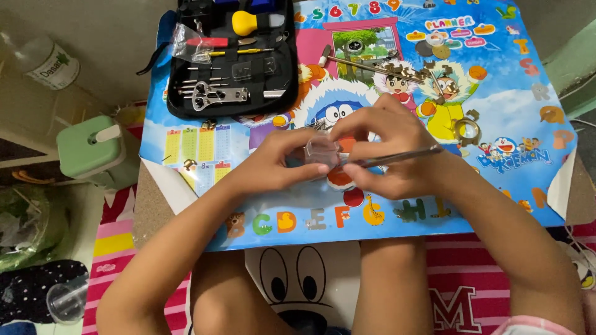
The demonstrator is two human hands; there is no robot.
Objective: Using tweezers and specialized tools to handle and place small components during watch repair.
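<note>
L hand (282,162) & R hand (388,152) meet over the middle of a colourful cartoon mat (496,186) spread on the worktop. L grip is closed on a small clear plastic piece (321,151), thumb & fingers pinching it from the left; can't tell exactly what the piece is. R grip is clamped on metal tweezers (397,156), fingers wrapped round the shaft, tips pointing left at the clear piece, back end sticking out to the right. R fingertips also touch the clear piece from above. Behind the hands, top left of mat: open black tool case (282,74) w/ small metal tools & a yellow-bulb blower (246,22). Loose brass-coloured parts (467,130) lie on mat just right of R hand. Green box (93,149) sits off the mat, far left.
</note>
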